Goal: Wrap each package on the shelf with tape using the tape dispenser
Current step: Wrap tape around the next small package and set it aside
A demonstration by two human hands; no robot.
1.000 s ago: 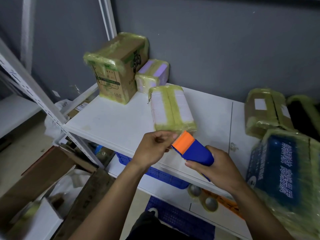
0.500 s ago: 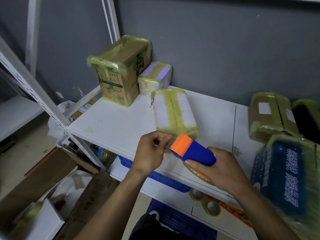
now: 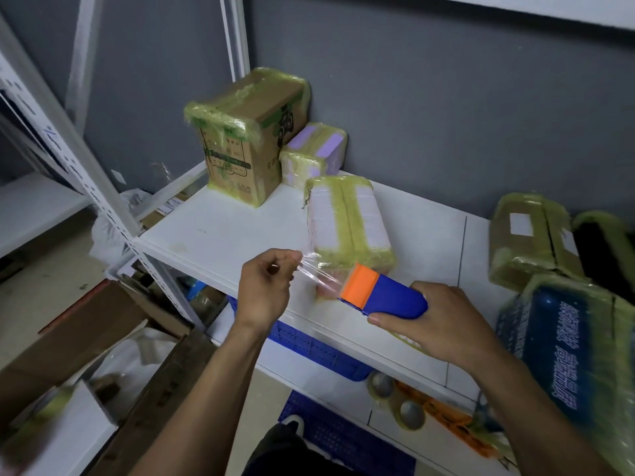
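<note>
My right hand (image 3: 443,324) grips a blue and orange tape dispenser (image 3: 381,295) just above the front of the white shelf (image 3: 223,235). My left hand (image 3: 266,288) pinches the free end of the clear tape (image 3: 319,271), which stretches between it and the dispenser's orange mouth. Right behind the tape lies a white package (image 3: 347,221) banded in yellowish tape. Farther back stand a taped cardboard box (image 3: 247,135) and a small purple package (image 3: 314,152).
Taped packages crowd the shelf's right side: a brown one (image 3: 529,238), a black one (image 3: 604,245) and a blue one (image 3: 567,355). Tape rolls (image 3: 409,410) and a blue crate (image 3: 309,341) sit on the lower shelf. Cardboard (image 3: 79,338) lies on the floor at left beside the shelf post (image 3: 86,187).
My left hand has drawn away to the left from the dispenser, pulling out a strip of clear tape. The dispenser stays near the white package's front end.
</note>
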